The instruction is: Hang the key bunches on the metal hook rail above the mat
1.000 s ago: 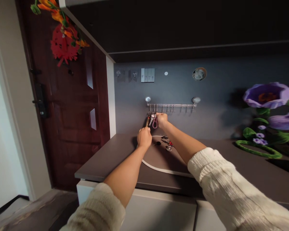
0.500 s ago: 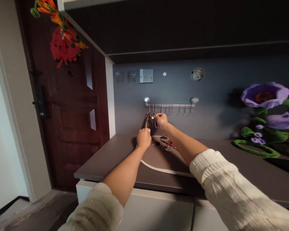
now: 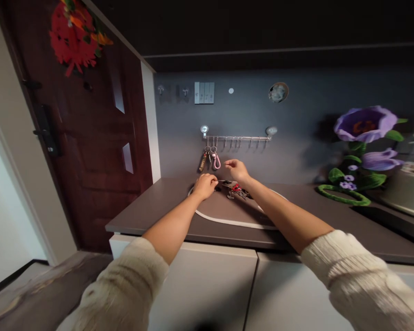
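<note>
A metal hook rail (image 3: 236,137) is fixed to the grey wall. Two key bunches hang from its left hooks, one with a brown strap (image 3: 203,161), one with a pink loop (image 3: 215,160). Below, on a dark round tray with a white rim (image 3: 224,222), lie more keys with a red fob (image 3: 236,190). My left hand (image 3: 204,185) is low over the tray's left side, fingers curled, by a small dark key. My right hand (image 3: 237,169) hovers above the loose keys, fingers apart and holding nothing.
The tray sits on a dark countertop (image 3: 152,214) over white cabinets. A brown door (image 3: 86,133) with a red ornament stands at the left. Purple fabric flowers (image 3: 362,126) and a metal pot (image 3: 405,188) are at the right. Light switches (image 3: 204,93) are above the rail.
Both hands have dropped from the hanging keys on the rail down to the tray. The pink-loop keys now hang free. The view has tilted down and to the right.
</note>
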